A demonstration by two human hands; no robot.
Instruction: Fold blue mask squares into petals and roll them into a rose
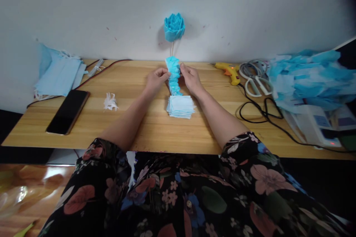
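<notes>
In the head view, a gathered strip of blue mask fabric (174, 76) stands between my hands at the middle of the table. My left hand (158, 78) pinches its left edge between thumb and fingers. On the other side, my right hand (191, 77) has its fingers closed at the strip's right edge. Just nearer to me lies a stack of pale blue fabric pieces (180, 106), close to the strip's lower end. Behind the strip, a blue fabric flower (174, 27) on a thin stem shows against the wall.
On the left are folded face masks (57, 74), a dark phone (68, 113) and white scraps (110, 102). To the right lie a yellow glue gun (229, 72) with its black cord, white-handled scissors (258, 86) and a heap of blue fabric pieces (308, 79).
</notes>
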